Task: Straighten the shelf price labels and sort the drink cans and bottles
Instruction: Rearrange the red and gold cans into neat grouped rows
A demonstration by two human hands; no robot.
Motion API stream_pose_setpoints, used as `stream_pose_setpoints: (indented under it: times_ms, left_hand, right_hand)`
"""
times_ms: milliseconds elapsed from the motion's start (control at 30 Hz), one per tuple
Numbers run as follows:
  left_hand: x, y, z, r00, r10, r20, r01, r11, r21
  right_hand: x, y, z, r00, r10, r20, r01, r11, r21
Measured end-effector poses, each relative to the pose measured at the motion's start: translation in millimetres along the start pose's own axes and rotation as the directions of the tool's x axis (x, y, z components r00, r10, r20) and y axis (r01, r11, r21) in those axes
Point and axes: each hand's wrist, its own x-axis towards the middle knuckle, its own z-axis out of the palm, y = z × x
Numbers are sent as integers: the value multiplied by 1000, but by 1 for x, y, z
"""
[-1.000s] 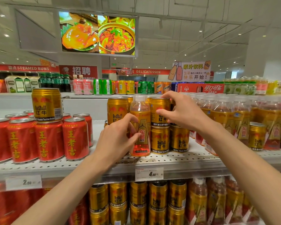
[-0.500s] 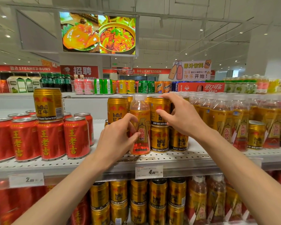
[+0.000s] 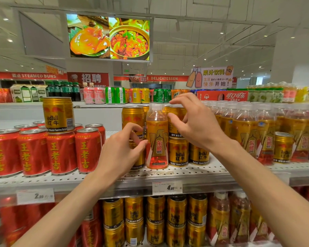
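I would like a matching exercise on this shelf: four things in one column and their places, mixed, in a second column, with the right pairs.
Things:
1. lone orange bottle
2. gold can at the left
3. small gold can at the right
4. 4.80 price label

Places:
A. on the shelf's front edge
B. among the bottles
C. on top of the red cans
D. between gold can stacks, between both hands

Pairs: 1-D, 2-C, 3-B, 4-A

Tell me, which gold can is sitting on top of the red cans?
The gold Red Bull can at the left. It alone stands on the red Wanglaoji cans; the other gold cans sit on the shelf or on gold cans.
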Motion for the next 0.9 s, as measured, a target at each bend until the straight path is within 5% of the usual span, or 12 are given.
stream_pose_setpoints:
  times_ms: [333, 733, 900]
  left_hand:
    - [-5, -11, -7, 996, -82, 22, 82, 996, -43]
    - [-13, -20, -14, 987, -102, 121, 117, 986, -123]
    - [-23, -22, -13, 990, -50, 131, 65, 992, -112]
  right_hand:
    - [37, -28, 31, 971, 159, 179, -144, 985, -95]
    - [28, -28, 4, 958, 155, 243, -177, 982, 73]
    - [12, -24, -2, 976, 167, 140, -193, 960, 201]
